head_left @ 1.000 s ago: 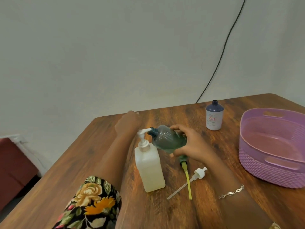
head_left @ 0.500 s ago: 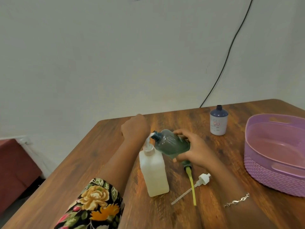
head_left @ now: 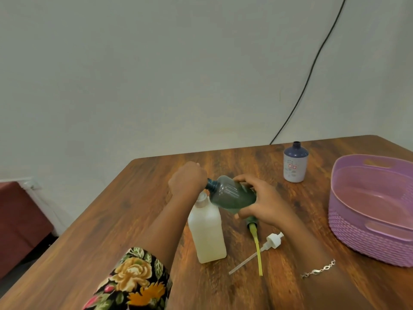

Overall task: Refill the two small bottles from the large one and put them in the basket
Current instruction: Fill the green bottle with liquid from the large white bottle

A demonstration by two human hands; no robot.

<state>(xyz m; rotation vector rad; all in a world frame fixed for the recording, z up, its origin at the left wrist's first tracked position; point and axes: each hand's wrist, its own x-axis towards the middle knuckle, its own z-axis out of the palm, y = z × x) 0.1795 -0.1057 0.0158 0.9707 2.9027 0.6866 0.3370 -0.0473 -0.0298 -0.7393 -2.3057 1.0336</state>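
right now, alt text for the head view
A person's right hand tilts an open green bottle toward the large white bottle, whose pump the left hand covers. Nearby: another uncapped small bottle, a loose white pump, a green pump, a purple basket.

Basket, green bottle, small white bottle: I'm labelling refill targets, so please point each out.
basket [head_left: 366, 247]: head view, woven front wall.
green bottle [head_left: 232, 195]: head view, ribbed side.
small white bottle [head_left: 292, 167]: head view, red label.

A sleeve [head_left: 134, 280], black with large yellow, orange and pink flowers and green leaves, covers the upper left arm. A thin silver chain bracelet [head_left: 318, 270] circles the right wrist.
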